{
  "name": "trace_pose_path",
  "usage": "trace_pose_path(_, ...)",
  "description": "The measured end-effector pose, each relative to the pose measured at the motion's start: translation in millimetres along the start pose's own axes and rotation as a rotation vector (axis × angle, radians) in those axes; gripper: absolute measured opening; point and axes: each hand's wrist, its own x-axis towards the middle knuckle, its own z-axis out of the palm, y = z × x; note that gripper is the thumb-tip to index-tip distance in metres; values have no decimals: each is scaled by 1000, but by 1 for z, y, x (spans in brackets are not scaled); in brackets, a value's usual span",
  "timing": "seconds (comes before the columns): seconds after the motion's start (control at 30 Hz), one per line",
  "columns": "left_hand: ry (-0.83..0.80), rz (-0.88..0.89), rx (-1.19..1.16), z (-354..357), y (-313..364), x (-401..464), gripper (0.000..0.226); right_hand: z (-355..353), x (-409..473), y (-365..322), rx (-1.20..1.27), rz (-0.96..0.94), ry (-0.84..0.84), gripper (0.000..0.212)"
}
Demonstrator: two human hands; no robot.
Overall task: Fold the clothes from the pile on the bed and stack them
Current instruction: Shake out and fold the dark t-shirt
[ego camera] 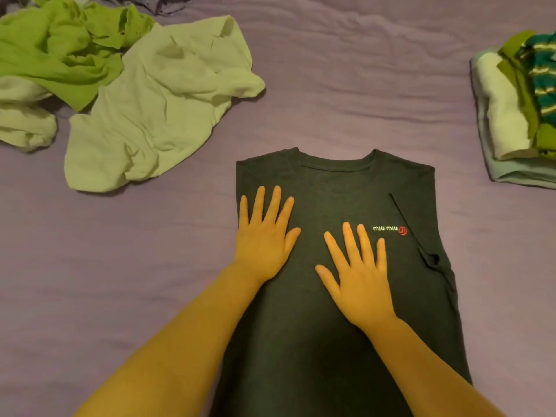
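Dark T-shirt flat in the middle of the purple bed, collar away from the person, both sleeves folded in, small white lettering with a red mark near its right side. Left hand spread flat, pressing near the shirt's left edge; right hand spread flat beside it, fingertips just short of the lettering. Unfolded pile at upper left: pale green garment crumpled, bright green garment partly over it. Folded stack at the right edge, well apart from the shirt.
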Motion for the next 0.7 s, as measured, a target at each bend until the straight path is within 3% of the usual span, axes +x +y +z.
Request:
trace_pose_path(0.1,-64,-36,-22,-2,30,-39,63,-4,-18,2,25,-14,-32,61)
trace_pose_path(0.27,-80,114,-120,-3,88,-147,60,-4,-96,6,100,-95,-73,61)
trace_pose_path(0.47,-150,116,-158,-7,125,-248,62,2,-198,10,118,-144,-151,66)
trace_pose_path(0.6,-182,103,-265,-4,126,-285,41,9,-237,12,256,-163,-256,52)
trace_pose_path(0.7,-190,121,-284,2,125,-296,29,17,-245,14,338,-166,-201,36)
